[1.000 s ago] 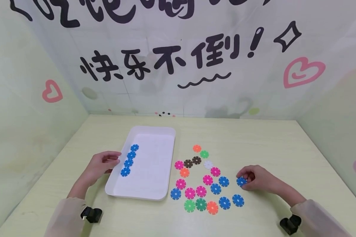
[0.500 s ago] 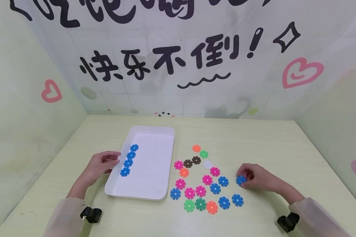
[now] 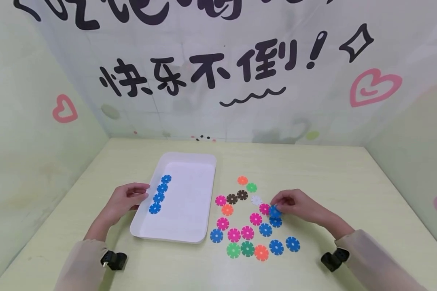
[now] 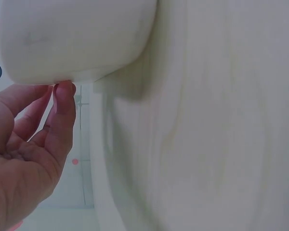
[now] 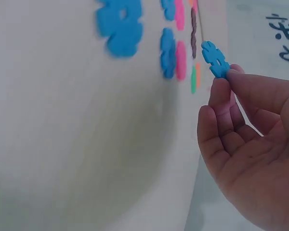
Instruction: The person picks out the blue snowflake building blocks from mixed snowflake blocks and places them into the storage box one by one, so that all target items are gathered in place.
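Thumb and fingertips of my right hand (image 3: 299, 204) pinch a blue notched plastic disc (image 3: 274, 211), a flower-shaped interlocking piece. In the head view it is over the right side of the loose discs, partly covering another blue disc (image 3: 275, 222). The right wrist view shows the held disc (image 5: 215, 58) tilted at the fingertips, off the table. My left hand (image 3: 121, 202) touches the left side of a white tray (image 3: 189, 239) with its fingertips. Inside the tray several blue discs (image 3: 158, 197) lie in a row along the left side.
Right of the tray several loose discs lie on the table (image 3: 331, 169): pink (image 3: 247, 233), orange (image 3: 261, 253), green (image 3: 233, 250), black (image 3: 232, 199), white (image 3: 256, 200) and blue (image 3: 293, 244). A printed backdrop (image 3: 189, 121) stands behind the table, with walls at both sides.
My right hand has moved left and slightly away from me, carrying the pinched blue disc from the right of the loose discs to above them. My left hand stays at the tray.
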`<state>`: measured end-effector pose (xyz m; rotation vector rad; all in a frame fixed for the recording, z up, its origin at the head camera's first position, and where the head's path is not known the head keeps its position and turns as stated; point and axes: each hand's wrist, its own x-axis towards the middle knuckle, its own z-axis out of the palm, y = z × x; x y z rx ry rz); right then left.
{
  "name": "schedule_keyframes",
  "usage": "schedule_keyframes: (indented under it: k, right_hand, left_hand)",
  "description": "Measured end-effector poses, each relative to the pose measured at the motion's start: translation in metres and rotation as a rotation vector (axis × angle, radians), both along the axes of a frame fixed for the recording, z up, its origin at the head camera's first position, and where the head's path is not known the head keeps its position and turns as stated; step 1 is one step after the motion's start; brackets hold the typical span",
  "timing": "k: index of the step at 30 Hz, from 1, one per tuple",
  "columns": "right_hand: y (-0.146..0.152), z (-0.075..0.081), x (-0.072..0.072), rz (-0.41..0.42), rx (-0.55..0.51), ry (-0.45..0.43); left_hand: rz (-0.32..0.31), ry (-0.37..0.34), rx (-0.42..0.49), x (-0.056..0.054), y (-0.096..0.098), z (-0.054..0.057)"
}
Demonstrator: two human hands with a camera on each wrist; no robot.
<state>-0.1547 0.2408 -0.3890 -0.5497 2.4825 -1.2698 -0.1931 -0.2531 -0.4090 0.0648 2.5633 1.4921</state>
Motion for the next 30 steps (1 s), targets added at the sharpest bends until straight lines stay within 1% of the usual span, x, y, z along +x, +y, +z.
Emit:
schedule_keyframes:
  k: [2,6,10,12,15,18,21,26,28,30]
  right_hand:
    - [-0.012,0.003,-0.005,0.016,-0.009,0.01]
    - [-0.041,0.007,-0.016,0.055,-0.036,0.013]
    - [-0.07,0.013,-0.027,0.102,-0.073,0.001]
    - [-0.086,0.016,-0.034,0.118,-0.084,-0.009]
    - [-0.108,0.02,-0.046,0.14,-0.089,-0.01]
    - [-0.131,0.025,-0.058,0.151,-0.088,-0.012]
    - [-0.154,0.031,-0.07,0.157,-0.083,-0.005]
    - [-0.188,0.041,-0.091,0.166,-0.077,-0.027]
    - [-0.2,0.043,-0.099,0.153,-0.081,-0.044]
    - [-0.21,0.042,-0.107,0.121,-0.091,-0.042]
  left_hand:
    - [0.004,0.006,-0.002,-0.001,-0.001,0.0]
    - [0.016,-0.007,-0.002,0.0,-0.002,0.001]
    - [-0.005,-0.015,0.016,0.002,-0.001,0.004]
    - [-0.003,-0.015,0.02,0.002,0.0,0.006]
    - [-0.007,-0.008,0.018,0.002,-0.001,0.004]
    - [0.006,-0.008,0.019,0.001,-0.002,-0.001]
    - [-0.005,0.003,0.009,0.001,-0.003,-0.002]
    - [-0.005,0.017,0.002,-0.001,-0.003,-0.001]
    - [0.009,0.004,0.001,-0.001,-0.002,0.0]
    - [0.013,-0.009,0.001,-0.001,0.0,0.001]
